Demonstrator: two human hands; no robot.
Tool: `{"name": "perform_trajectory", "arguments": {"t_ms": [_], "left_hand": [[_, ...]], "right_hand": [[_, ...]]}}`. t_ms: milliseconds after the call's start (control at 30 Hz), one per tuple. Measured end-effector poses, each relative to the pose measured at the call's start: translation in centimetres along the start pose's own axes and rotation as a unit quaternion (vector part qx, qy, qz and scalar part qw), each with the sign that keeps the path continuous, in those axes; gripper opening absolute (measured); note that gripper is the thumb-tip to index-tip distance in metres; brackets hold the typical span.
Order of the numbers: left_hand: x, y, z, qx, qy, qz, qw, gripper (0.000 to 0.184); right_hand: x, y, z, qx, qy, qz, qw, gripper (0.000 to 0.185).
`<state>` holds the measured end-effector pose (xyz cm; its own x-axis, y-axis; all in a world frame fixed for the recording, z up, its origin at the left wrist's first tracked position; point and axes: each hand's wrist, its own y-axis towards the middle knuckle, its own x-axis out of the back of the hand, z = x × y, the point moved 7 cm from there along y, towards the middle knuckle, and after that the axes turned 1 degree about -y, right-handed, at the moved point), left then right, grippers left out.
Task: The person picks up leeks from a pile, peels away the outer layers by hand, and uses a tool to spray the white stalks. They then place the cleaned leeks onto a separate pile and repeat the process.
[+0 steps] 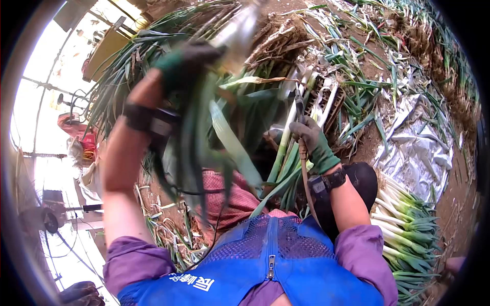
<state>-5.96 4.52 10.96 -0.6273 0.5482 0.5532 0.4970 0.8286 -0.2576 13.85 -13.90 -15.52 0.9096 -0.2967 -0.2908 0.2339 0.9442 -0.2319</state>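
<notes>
My left hand [191,58], in a green and dark glove, is raised at the upper left and closed around a leek. Motion smears the leek; its pale end points up, and its green leaves [191,137] hang below the hand. My right hand [312,142], also gloved, grips an air blow gun [299,102] with its thin nozzle pointing up. A brown hose [305,176] runs down from it towards my body. Several leeks [286,135] with white stalks lie just left of that hand, across my lap.
A heap of untrimmed leeks [127,66] lies at the upper left. Cleaned leeks [403,229] are stacked at the lower right, below a crumpled silver sheet [418,145]. Leaf scraps [357,56] litter the ground. A fan [51,222] stands at the left.
</notes>
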Motion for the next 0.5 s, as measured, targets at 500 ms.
{"name": "perform_trajectory", "arguments": {"t_ms": [500], "left_hand": [[-24.0, 4.6, 24.7, -0.179, 0.23, 0.141, 0.946, 0.057]], "right_hand": [[-2.3, -14.0, -1.0, -0.101, -0.274, 0.034, 0.956, 0.067]]}}
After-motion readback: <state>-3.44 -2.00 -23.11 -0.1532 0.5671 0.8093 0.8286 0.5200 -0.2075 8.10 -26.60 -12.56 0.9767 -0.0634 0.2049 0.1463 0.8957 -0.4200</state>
